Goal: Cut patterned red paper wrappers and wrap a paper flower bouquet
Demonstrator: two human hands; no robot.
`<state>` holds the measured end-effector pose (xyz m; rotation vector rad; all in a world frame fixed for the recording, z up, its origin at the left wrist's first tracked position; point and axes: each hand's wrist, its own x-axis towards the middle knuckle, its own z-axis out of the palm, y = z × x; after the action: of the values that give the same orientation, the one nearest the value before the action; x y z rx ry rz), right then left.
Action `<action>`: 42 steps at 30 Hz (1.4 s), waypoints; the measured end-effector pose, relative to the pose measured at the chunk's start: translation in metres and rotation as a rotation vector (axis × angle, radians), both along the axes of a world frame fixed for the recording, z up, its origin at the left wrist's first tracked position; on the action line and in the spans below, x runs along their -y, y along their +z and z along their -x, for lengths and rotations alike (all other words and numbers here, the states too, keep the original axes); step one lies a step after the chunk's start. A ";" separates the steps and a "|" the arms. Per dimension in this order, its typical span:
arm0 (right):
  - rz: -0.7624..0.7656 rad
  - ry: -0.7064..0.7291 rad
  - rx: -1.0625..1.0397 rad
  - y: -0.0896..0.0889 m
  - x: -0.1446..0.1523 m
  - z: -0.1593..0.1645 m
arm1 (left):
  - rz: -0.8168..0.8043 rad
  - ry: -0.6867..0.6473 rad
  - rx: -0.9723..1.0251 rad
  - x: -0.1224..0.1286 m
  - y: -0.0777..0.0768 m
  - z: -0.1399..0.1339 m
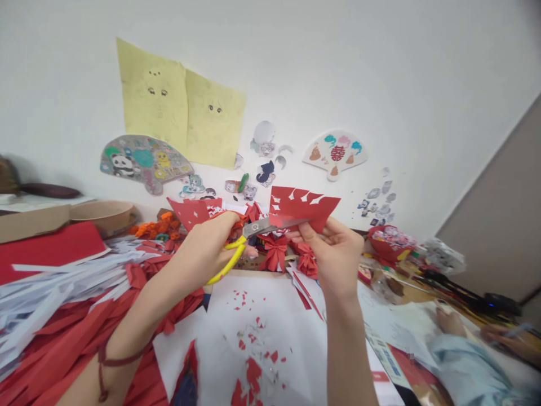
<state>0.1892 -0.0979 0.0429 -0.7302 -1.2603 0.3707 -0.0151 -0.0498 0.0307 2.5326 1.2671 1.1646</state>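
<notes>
My left hand [209, 245] grips yellow-handled scissors [249, 235], whose metal blades reach right into a folded red paper cutting [301, 206]. My right hand [336, 251] pinches the lower edge of that red paper and holds it up in front of the wall. The paper has pointed notches cut along its top. Small red scraps [253, 344] lie on the white sheet [296, 338] below both hands.
A heap of red and white paper strips [63, 293] fills the left. Red paper bows [276, 251] sit behind the hands. Another person's hand [450, 321] and light blue sleeve are at the lower right. Paper fans and stickers hang on the wall.
</notes>
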 end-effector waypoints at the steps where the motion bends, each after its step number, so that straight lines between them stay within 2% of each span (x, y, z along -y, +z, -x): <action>1: -0.005 -0.001 -0.018 -0.001 -0.001 0.001 | 0.017 -0.014 0.020 0.000 0.000 -0.001; 12: -0.038 -0.023 -0.258 -0.010 -0.013 0.021 | 0.087 -0.089 0.187 -0.002 -0.009 -0.019; 16: -0.072 -0.009 -0.334 -0.013 -0.017 0.027 | 0.086 -0.066 0.192 -0.004 -0.010 -0.022; 23: -0.077 0.188 -0.452 -0.014 -0.019 0.038 | 0.114 -0.049 0.227 0.004 -0.005 -0.029; 26: -0.027 0.215 -0.453 -0.016 -0.020 0.041 | 0.133 -0.054 0.239 0.005 -0.004 -0.031; 30: 0.011 0.164 -0.429 -0.019 -0.023 0.039 | 0.180 -0.069 0.223 0.004 -0.008 -0.030; 35: -0.074 0.114 -0.425 -0.016 -0.024 0.029 | 0.195 -0.208 0.168 -0.002 -0.015 -0.029; 38: -0.083 0.121 -0.385 -0.012 -0.023 0.021 | 0.169 -0.159 0.183 -0.006 -0.017 -0.029; 42: -0.083 0.137 -0.349 -0.008 -0.021 0.014 | 0.219 -0.123 0.185 -0.011 -0.020 -0.027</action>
<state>0.1754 -0.0769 0.0349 -0.4839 -0.9906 0.5300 0.0116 -0.0385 0.0111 2.2544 1.1119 1.1355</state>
